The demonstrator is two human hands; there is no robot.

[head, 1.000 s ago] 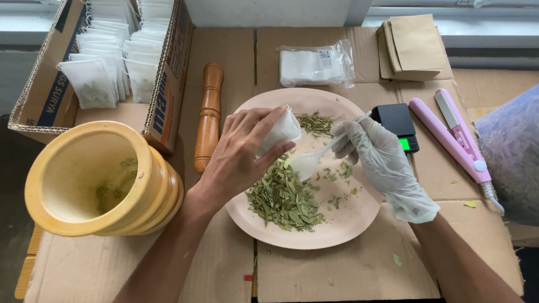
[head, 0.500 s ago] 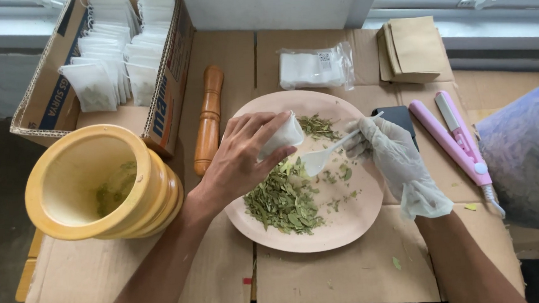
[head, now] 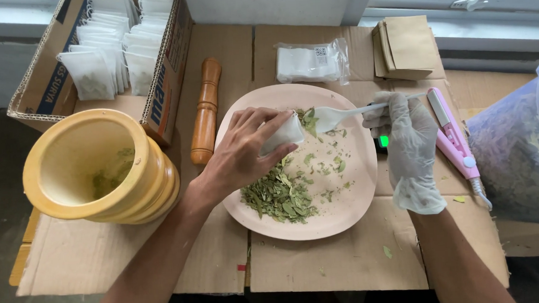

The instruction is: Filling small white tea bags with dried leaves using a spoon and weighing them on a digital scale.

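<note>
Left hand (head: 244,153): bare, fingers curled around a small white filter pouch (head: 283,134), pinching it above the plate's upper middle.
Right hand (head: 406,143): in a thin translucent glove, closed on the handle of a white plastic spoon (head: 336,115), bowl tipped at the pouch's mouth with a few green bits beside it.
Round pale pink plate (head: 348,209): flat on the cardboard-covered surface (head: 338,259), a heap of dried green leaves (head: 278,198) on its lower left, loose flakes scattered across the middle.
Left of plate: brown wooden pestle (head: 205,112) lying lengthwise; beyond it a yellow wooden mortar (head: 96,171) with green crumbs inside.
Back left: open cardboard box of filled white pouches (head: 107,49).
Back centre: clear packet of empty white pouches (head: 312,61); stack of brown paper envelopes (head: 408,48) to its right.
Right of gloved hand: pink handheld heat sealer (head: 454,135), then a clear plastic bag of leaves (head: 519,155) at the edge.
</note>
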